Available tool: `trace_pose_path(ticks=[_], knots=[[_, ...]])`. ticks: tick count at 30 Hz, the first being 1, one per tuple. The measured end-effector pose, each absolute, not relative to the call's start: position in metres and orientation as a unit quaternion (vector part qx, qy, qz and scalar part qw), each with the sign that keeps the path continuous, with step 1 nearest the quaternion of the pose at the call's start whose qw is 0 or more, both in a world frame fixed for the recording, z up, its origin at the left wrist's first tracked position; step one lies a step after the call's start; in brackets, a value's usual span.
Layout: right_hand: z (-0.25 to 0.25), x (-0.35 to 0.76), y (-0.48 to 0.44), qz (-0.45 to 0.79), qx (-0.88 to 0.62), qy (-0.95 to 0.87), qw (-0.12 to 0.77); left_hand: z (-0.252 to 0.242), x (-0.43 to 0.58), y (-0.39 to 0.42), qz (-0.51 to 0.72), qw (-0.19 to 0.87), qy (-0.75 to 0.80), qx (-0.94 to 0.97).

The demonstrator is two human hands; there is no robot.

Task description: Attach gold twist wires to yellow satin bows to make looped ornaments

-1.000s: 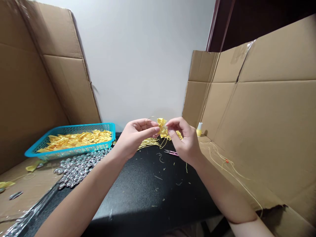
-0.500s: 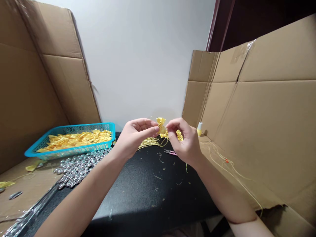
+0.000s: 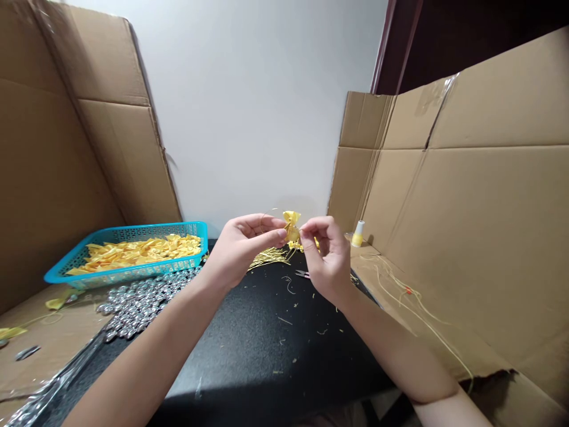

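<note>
Above the far part of the black table point(image 3: 249, 350), my left hand point(image 3: 242, 243) pinches a small yellow ribbon bow point(image 3: 292, 217) between thumb and forefinger. A thin gold cord curves out in a loop near the left fingers. My right hand point(image 3: 329, 252) is closed in a pinch at the right side of the bow; whether its fingertips hold the cord or the fabric is too small to tell. Below the hands lie a bundle of gold cords point(image 3: 269, 257) and pink-handled thread snips point(image 3: 303, 274), partly hidden by my right hand. Some yellow pieces behind are mostly covered.
On the left stands a blue plastic basket point(image 3: 56, 276) full of yellow ribbon pieces point(image 3: 142, 252). Shiny silver beads point(image 3: 137, 302) are heaped in front of it. A white and yellow cone-shaped spool point(image 3: 358, 235) stands at right, near loose thread point(image 3: 422, 311). Cardboard walls point(image 3: 480, 219) flank both sides.
My right hand has shifted slightly left and turned, uncovering the spool and covering more of the snips. The bow has tilted a little to the right; my left hand stays nearly still.
</note>
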State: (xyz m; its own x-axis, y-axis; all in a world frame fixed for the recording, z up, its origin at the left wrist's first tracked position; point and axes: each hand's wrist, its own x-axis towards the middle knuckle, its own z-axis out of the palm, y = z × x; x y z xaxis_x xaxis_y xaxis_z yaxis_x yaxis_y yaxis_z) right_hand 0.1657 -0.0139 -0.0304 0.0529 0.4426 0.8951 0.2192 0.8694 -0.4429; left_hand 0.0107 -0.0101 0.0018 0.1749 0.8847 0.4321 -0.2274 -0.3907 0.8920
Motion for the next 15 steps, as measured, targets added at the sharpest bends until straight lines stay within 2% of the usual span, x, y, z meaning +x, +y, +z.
trace_pose_path(ticks=[4,15], knots=[[-0.0324,0.1640,-0.0107,0.125,-0.218,-0.665,0.703,0.0011,0.0100,-0.0096,0.578,0.490,0.278,0.591],[-0.0360,0.1603,-0.0091,0.109,-0.202,-0.646,0.728,0.0014,0.0151,-0.0148,0.610,0.432,0.261,0.611]])
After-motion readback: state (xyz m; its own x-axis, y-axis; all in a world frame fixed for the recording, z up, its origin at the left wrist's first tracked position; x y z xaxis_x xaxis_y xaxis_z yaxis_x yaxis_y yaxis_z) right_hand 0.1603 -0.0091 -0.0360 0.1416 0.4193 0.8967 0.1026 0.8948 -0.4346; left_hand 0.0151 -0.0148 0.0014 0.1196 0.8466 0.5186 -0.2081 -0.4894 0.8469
